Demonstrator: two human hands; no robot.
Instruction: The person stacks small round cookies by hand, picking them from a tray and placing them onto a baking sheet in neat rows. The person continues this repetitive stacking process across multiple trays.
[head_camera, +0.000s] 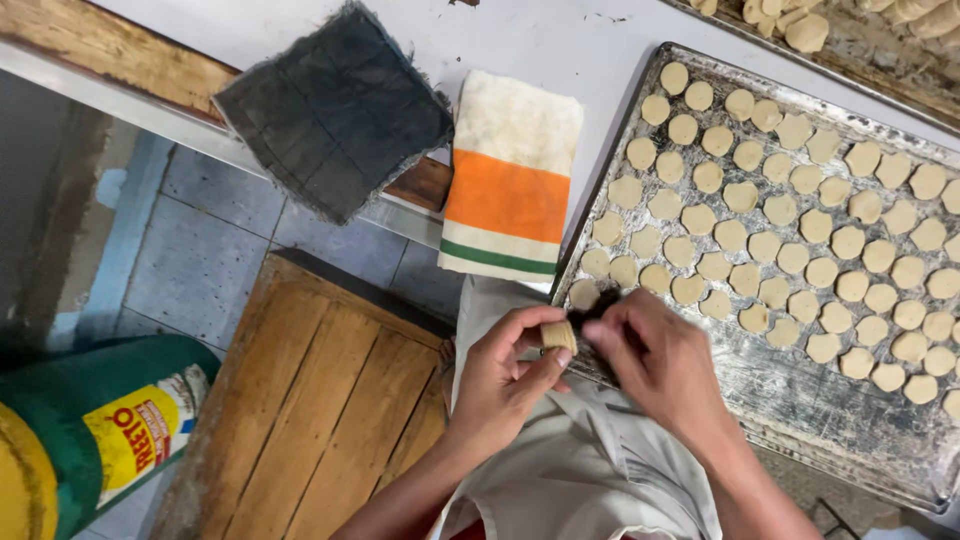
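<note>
My left hand (505, 372) pinches a small pale dough piece (559, 335) between thumb and fingers, just off the near left corner of a metal baking tray (800, 400). My right hand (655, 362) is closed beside it, its fingertips touching the same dough piece over the tray's corner. Several flat round dough discs (765, 245) lie in rows across the tray. A dark patch shows between my hands; what it is cannot be made out.
A folded cloth with orange and green stripes (510, 180) and a dark grey frayed pad (335, 110) lie on the white table (560, 40). A wooden platform (320, 410) and a green-yellow container (90, 430) are on the floor. Another tray of dough (850, 25) sits at top right.
</note>
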